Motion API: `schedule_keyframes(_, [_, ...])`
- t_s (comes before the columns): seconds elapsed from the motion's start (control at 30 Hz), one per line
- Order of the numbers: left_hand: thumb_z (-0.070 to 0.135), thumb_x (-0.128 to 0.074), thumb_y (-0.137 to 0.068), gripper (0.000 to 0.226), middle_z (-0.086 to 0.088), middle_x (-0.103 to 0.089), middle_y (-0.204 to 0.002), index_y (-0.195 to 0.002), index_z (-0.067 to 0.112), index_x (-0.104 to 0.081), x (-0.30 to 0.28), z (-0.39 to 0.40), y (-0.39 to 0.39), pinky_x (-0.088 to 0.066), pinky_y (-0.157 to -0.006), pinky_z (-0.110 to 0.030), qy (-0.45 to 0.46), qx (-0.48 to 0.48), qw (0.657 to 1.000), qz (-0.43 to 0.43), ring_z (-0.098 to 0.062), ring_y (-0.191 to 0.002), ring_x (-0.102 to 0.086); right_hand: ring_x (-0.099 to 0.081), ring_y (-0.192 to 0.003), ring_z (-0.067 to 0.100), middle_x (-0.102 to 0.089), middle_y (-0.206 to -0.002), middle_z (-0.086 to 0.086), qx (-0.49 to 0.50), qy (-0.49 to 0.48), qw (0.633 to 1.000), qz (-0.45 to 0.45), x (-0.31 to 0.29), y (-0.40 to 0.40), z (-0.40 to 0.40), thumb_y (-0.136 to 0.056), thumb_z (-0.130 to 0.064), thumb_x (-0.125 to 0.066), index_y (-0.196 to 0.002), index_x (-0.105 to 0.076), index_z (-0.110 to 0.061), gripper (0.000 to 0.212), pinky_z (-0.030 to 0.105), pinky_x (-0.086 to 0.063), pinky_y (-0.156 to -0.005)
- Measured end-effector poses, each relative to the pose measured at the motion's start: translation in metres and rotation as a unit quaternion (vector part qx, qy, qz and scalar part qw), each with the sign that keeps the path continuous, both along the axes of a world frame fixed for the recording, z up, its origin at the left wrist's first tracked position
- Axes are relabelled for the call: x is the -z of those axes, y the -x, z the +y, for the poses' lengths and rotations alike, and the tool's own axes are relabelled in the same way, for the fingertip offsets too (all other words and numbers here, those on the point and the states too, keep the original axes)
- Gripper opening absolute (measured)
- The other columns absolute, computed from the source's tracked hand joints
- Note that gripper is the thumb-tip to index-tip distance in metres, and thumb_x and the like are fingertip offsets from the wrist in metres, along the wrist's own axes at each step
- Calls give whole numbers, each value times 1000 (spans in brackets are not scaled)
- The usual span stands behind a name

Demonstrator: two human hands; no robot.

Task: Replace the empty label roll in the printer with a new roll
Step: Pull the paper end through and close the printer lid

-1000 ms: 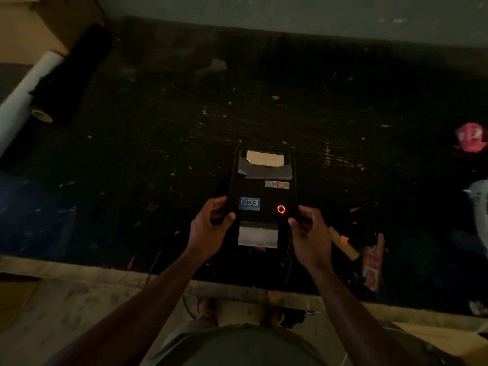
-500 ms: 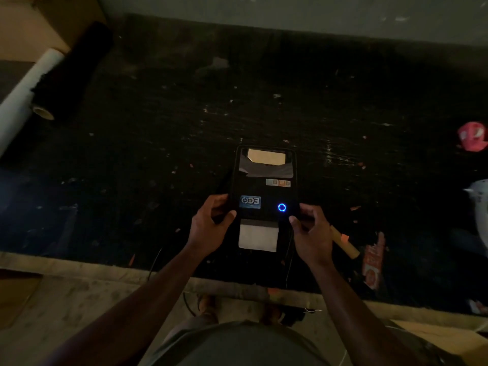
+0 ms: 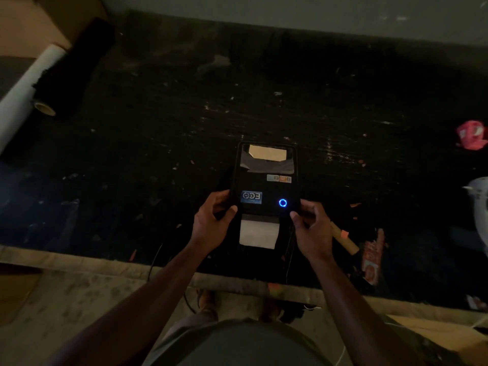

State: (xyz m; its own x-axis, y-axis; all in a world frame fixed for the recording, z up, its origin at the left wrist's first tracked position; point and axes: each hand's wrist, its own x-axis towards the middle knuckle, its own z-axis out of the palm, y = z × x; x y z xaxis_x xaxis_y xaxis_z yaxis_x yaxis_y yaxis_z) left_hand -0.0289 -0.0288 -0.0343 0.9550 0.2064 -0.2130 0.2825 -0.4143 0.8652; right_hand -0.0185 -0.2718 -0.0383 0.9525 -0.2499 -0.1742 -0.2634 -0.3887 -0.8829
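Since the earlier frames, the indicator ring (image 3: 282,202) has turned from red to blue and more label paper (image 3: 258,233) protrudes. Left hand (image 3: 211,223) and right hand (image 3: 311,228) grip the label printer (image 3: 266,180) on the dark counter (image 3: 158,154), fingers (image 3: 229,211) curled around its front corners. Tilting it could jam or misfeed the paper.

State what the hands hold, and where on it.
Both hands, left and right, grip the black label printer at its near front corners, one per side.

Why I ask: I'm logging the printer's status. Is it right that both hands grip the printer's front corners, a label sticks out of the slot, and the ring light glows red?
Not quite: in the head view the ring light glows blue. The left hand and right hand do grip the printer, with a label out.
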Motion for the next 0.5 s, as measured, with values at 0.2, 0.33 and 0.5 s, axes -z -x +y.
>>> schedule_keyframes(0.2, [26,-71,-94,46,13,-65,-132,-138,25,-56,1,1,0,-52,-99,-25,-1,4,1000,-2,0,-116,-63,-64,-104,-1,-68,-124,-4,0,-12,1000,-1,0,0,0,-91,-12,-71,-129,-61,-16,40,19,-52,-90])
schedule_keyframes(0.33, [24,-71,-94,45,12,-66,-131,-137,25,-57,4,0,1,-55,-102,-34,-1,0,1000,-10,-2,-117,-65,-60,-101,-7,-65,-121,-9,0,-12,1000,6,-1,1,0,-92,-13,-71,-130,-60,-18,40,13,-47,-85])
schedule_keyframes(0.5, [23,-71,-94,44,10,-67,-132,-136,27,-58,6,0,1,-58,-98,-42,1,-3,1000,-15,-3,-117,-66,-65,-107,5,-67,-120,-8,5,-12,1000,2,2,0,0,-91,-14,-72,-128,-61,-19,39,25,-53,-92])
